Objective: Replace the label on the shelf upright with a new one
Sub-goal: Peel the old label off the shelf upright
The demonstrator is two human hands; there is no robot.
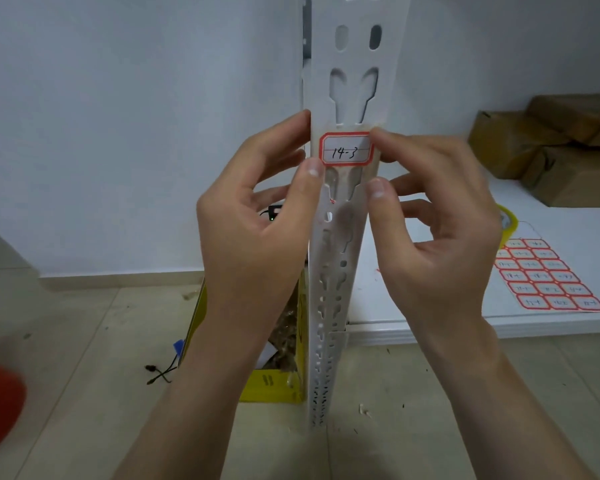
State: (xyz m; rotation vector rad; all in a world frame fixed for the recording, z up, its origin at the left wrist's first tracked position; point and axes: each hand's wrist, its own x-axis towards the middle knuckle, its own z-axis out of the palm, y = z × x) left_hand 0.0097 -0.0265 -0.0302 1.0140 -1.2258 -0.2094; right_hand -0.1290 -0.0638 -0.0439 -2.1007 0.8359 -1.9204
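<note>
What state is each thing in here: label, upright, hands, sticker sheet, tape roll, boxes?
label: reads 14-3, on the upright
upright: standing, slotted
left hand: thumb at label's lower left corner
right hand: fingertip at label's upper right corner
sticker sheet: flat on shelf
tape roll: on shelf
yellow box: open, on floor

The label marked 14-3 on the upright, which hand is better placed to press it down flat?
Probably the right hand: its fingertip already touches the label at its right edge, while the left hand grips the upright beside it.
</note>
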